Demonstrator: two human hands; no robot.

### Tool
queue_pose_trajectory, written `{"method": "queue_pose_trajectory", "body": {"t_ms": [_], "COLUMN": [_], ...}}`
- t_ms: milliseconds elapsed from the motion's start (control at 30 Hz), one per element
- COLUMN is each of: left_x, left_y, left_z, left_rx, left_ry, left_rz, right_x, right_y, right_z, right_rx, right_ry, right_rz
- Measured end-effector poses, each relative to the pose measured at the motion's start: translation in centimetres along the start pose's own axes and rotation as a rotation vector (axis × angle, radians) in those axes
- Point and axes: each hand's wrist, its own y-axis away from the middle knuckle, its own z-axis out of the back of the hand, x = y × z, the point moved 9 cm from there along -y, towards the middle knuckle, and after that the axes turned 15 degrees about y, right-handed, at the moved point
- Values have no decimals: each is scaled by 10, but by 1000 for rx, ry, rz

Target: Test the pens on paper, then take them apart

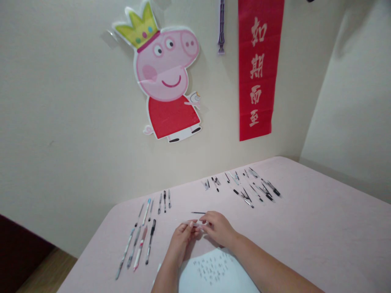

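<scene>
At the near middle of the table, my left hand [184,237] is closed around a pale, see-through pen barrel [196,224]. The fingers of my right hand [220,228] pinch that same barrel at its right end. Just beyond my right fingers is a thin dark pen refill [198,212], pointing left. Its right end is hidden behind the hand, and I cannot tell whether the hand touches it. Below my wrists, a white printed cloth or shirt front [214,270] fills the bottom of the view.
On the pink table [320,228], several whole pens [150,241] lie in rows at left. Several pen parts, caps and refills [256,185] are grouped at the back right. The wall behind bears a pig cutout [171,118] and a red banner [256,81].
</scene>
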Motion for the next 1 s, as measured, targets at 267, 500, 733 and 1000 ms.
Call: {"method": "queue_pose_trajectory", "body": {"t_ms": [267, 500, 733, 1000], "left_x": [0, 4, 2, 1], "left_y": [0, 4, 4, 3], "left_z": [-7, -10, -9, -9], "left_rx": [52, 103, 102, 100], "left_ry": [-185, -316, -343, -359], "left_rz": [-25, -14, -34, -42], "right_x": [-13, -26, -31, -34], "right_y": [0, 2, 5, 2], "right_z": [-12, -7, 1, 14], "right_rx": [62, 89, 121, 64], "right_ry": [62, 209, 315, 302], "right_rz": [-80, -118, -113, -92]}}
